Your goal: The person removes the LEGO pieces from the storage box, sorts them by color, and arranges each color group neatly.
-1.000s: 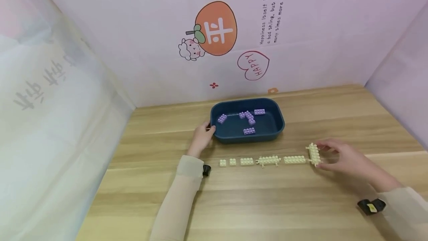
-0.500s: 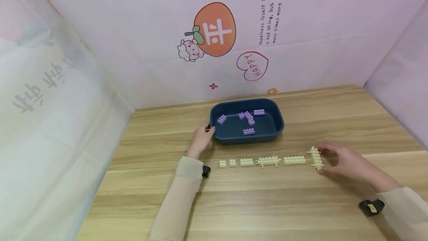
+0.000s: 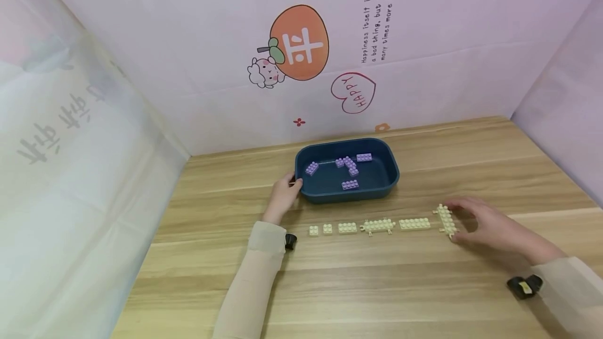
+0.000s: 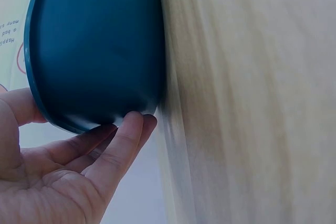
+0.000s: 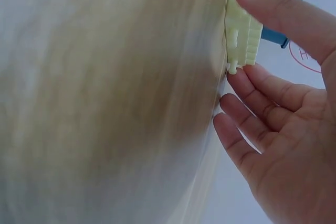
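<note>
My left hand (image 3: 284, 193) holds the left end of a dark blue plastic bin (image 3: 325, 197). In the left wrist view the thumb is at the rim and the fingers (image 4: 122, 148) lie against the outer wall. On the right, my right hand (image 3: 492, 226) pinches a pale yellow toy building brick with small pegs on its sides (image 3: 445, 220), thumb at one end and fingertips at the other. This brick stands crosswise at the right end of a row of pale yellow bricks. Its neighbour is a long plain studded brick (image 3: 414, 224).
Further left lie another pegged brick (image 3: 378, 226), a medium brick (image 3: 347, 228) and two small square ones, the nearer-to-centre small brick (image 3: 327, 229) among them. Several purple bricks, including a loose purple brick (image 3: 350, 184), lie inside the bin. A printed wall sheet (image 3: 212, 82) borders the wooden table (image 3: 377, 286).
The pegged brick in my right hand has shifted slightly right, its near end swung a little rightward, widening the gap to its neighbour. My left hand stays on the bin.
</note>
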`<state>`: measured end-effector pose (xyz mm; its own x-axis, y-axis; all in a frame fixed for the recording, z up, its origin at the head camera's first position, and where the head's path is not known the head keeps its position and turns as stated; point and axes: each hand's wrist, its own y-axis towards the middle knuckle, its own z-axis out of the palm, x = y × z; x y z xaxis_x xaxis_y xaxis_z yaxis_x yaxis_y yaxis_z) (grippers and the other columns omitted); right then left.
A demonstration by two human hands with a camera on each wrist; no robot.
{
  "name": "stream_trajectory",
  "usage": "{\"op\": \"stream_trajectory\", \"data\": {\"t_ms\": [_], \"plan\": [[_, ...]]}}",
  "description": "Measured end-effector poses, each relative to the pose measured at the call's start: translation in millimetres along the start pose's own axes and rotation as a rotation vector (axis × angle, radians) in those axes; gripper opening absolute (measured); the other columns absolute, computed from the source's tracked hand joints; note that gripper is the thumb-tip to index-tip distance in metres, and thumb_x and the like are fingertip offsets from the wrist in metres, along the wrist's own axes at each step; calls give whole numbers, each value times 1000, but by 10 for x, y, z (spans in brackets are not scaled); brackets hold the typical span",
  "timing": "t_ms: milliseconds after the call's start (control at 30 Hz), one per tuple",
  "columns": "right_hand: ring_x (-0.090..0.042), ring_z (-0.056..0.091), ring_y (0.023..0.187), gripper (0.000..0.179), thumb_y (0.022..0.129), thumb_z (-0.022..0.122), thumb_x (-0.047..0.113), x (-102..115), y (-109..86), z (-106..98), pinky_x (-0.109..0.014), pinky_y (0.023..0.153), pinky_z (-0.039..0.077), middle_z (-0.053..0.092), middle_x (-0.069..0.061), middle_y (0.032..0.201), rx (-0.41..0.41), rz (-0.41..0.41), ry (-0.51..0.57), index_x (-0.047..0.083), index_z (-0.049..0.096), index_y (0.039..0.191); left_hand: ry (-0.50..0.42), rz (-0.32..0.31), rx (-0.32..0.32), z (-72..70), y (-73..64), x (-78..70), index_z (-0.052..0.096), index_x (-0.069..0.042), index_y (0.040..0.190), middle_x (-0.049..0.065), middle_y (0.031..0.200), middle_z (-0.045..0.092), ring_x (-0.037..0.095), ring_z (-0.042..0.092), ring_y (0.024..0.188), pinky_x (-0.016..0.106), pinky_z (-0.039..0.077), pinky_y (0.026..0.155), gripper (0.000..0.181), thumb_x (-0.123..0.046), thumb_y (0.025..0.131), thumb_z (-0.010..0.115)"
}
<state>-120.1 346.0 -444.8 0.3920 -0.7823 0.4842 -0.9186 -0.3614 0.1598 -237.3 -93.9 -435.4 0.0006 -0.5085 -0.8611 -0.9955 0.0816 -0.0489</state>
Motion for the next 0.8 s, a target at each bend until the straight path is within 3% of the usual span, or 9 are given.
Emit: {"op": "stream_trajectory", "data": {"t_ms": [67,133,200,233,367,467,633,733,800], "plan": [[-27,50,112,79,67,87,28,-17,-4,3,-40,103,40,60,-20,123,-12,-15,-4,-1,52,131,-6,-1,0,0,-6,0,55,-1,133,19,123,63,26,64,104,33,56,81,39,-22,101,50],[-21,47,114,84,66,87,30,-29,-13,3,-21,110,29,60,-19,125,-22,-22,10,-2,50,134,-12,0,5,-2,-7,6,54,-1,135,19,124,63,26,63,104,33,56,81,40,-22,101,49],[-20,45,117,88,66,87,31,-22,-19,-9,-12,111,19,59,-21,127,-28,-27,29,-3,48,136,-14,1,10,-3,-8,13,52,-1,136,19,125,62,25,63,104,32,56,80,42,-23,101,48],[-17,44,118,87,66,87,31,-16,-19,-17,-4,105,15,59,-20,127,-33,-31,30,-3,48,135,-16,-1,12,-5,-8,13,51,-1,137,18,125,62,25,63,104,32,55,80,42,-23,101,48],[-4,48,111,79,68,87,26,28,8,-57,-5,96,31,63,-13,123,-81,-53,20,-1,52,133,-20,-8,18,-11,-18,-1,50,-3,139,18,126,62,25,63,102,32,55,79,43,-24,102,48],[7,51,101,69,69,86,15,48,48,-85,-8,83,42,66,2,117,-131,-92,47,-2,55,129,-18,-11,20,-14,-23,-5,51,-4,139,17,126,62,24,63,102,33,55,79,42,-24,102,48],[14,51,98,61,69,84,3,73,118,-119,-2,82,41,53,31,118,-190,-132,104,-4,58,124,-9,-16,20,-18,-25,-9,51,-4,139,17,127,61,26,63,106,34,55,82,42,-24,101,48],[16,51,99,57,71,83,2,127,164,-138,-1,84,40,55,28,120,-206,-138,117,-3,60,123,-6,-19,20,-23,-26,-19,50,-4,140,17,128,61,27,62,107,35,55,83,43,-23,101,48],[15,53,99,54,73,81,2,175,203,-153,-1,85,40,63,14,119,-207,-143,126,-3,60,123,-2,-14,20,-29,-30,-25,49,-3,140,18,128,61,27,62,108,35,55,84,43,-23,102,48]]}}
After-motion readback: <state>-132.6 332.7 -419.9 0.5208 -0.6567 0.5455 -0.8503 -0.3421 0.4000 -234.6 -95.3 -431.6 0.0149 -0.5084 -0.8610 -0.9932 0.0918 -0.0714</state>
